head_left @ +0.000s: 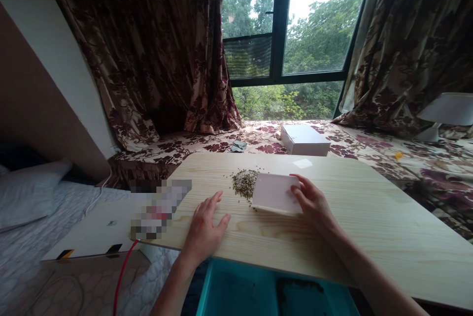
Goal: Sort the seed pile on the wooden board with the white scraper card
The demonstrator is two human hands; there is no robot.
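Note:
A small pile of greenish-brown and white grains or beans (244, 184) lies on the wooden tabletop (369, 217), with a few loose ones around it. My right hand (310, 199) grips the right edge of a thin white sheet (277, 192), thumb on top. The sheet's left edge meets the pile and covers part of its right side. To the left and nearer to me, my left hand (207, 225) is apart from the pile. It holds nothing, and its thumb is spread away from its fingers.
Below the table's near edge sits a teal bin (240, 286) with two compartments. A pixelated object (162, 210) lies at the table's left edge, near a red cable (123, 271). A white box (306, 140) and a lamp (451, 109) stand on the window ledge.

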